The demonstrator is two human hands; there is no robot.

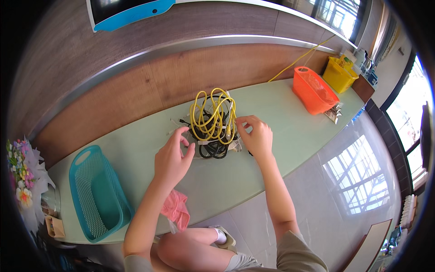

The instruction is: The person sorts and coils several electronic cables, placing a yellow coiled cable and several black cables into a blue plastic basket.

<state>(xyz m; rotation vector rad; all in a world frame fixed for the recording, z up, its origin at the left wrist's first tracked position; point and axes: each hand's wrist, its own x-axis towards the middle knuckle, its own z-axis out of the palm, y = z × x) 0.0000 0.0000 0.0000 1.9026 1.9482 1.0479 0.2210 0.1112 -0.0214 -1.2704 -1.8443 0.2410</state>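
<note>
A tangled heap of cables lies on the pale green tabletop [217,181]. On top sits a loosely looped yellow cable [209,131], with coiled black cables [213,150] beneath it and some white cable ends around them. My left hand [173,156] is at the heap's left side, fingers bent, thumb apart from them, nothing visible between. Over the heap's right edge is my right hand [256,137], its fingers curled loosely with a gap to the thumb. Its fingertips come close to the yellow loops; whether they touch cannot be told.
An empty teal plastic basket [97,195] stands at the left, near a flower bouquet [25,181]. At the far right are an orange basket [315,90] and a yellow basket [339,76]. A pink cloth [176,209] lies by the table's front edge.
</note>
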